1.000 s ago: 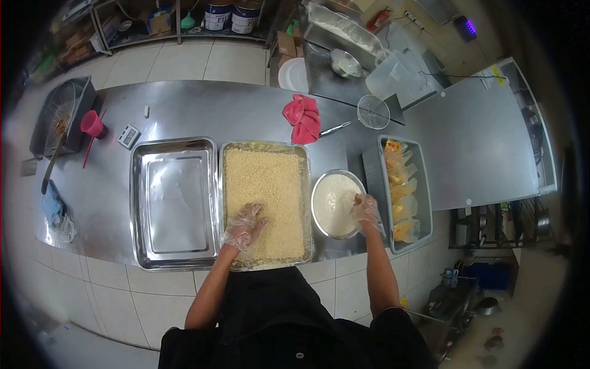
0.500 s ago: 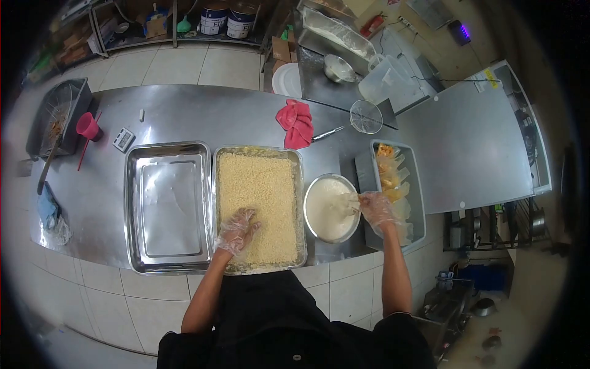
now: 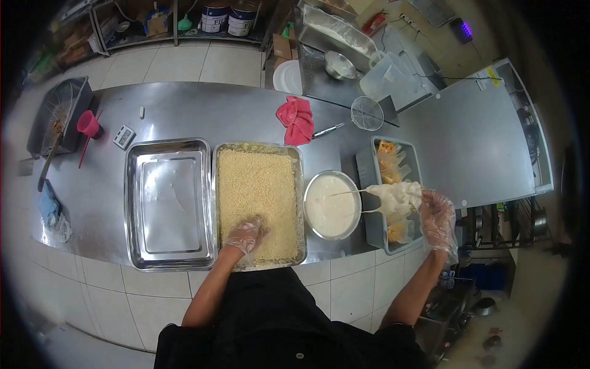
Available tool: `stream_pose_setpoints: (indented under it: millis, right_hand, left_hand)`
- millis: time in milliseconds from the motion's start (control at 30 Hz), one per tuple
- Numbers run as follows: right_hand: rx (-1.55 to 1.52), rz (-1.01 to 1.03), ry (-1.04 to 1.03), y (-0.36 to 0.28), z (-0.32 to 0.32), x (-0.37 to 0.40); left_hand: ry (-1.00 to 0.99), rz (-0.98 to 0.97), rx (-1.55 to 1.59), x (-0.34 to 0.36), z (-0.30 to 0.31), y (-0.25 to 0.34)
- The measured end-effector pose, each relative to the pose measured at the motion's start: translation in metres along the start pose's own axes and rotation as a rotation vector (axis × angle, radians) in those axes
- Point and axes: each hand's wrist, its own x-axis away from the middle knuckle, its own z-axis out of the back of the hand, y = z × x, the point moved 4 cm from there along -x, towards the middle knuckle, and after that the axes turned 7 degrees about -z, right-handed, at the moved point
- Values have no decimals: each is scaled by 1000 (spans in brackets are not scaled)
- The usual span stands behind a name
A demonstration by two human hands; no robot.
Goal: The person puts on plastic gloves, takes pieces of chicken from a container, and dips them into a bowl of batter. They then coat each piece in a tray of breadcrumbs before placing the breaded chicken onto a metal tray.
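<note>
**Right hand (image 3: 438,220) holds batter-coated piece (image 3: 396,198) above grey bin (image 3: 367,175)**

We see the right fingers clamped on the piece's right end; batter strands stretch from it to the bowl (image 3: 306,215), just left of the bin. We have the left hand (image 3: 246,235) at the crumbs (image 3: 258,184), lower part of the crumb tray (image 3: 301,203); can't tell if those fingers are together or apart. Both hands in clear gloves. Steel tray (image 3: 175,203) beside crumb tray on the counter (image 3: 184,111).
</note>
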Motion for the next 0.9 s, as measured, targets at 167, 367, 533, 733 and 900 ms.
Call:
stream_pose_setpoints:
  millis: [167, 367, 533, 733, 900]
  right_hand:
    - [216, 236, -2, 20, -95, 8]
    - [-10, -162, -55, 74, -113, 5]
    - [119, -58, -62, 74, -124, 10]
    - [94, -97, -103, 61, -121, 17]
    - [45, -124, -82, 66, -127, 19]
  left_hand:
    - [244, -98, -134, -15, -1, -9]
    - [-81, -43, -54, -5, 19, 0]
    - [-238, -18, -103, 20, 4, 16]
    - [-101, -30, 60, 22, 1, 7]
    - [-139, -6, 35, 31, 5, 5]
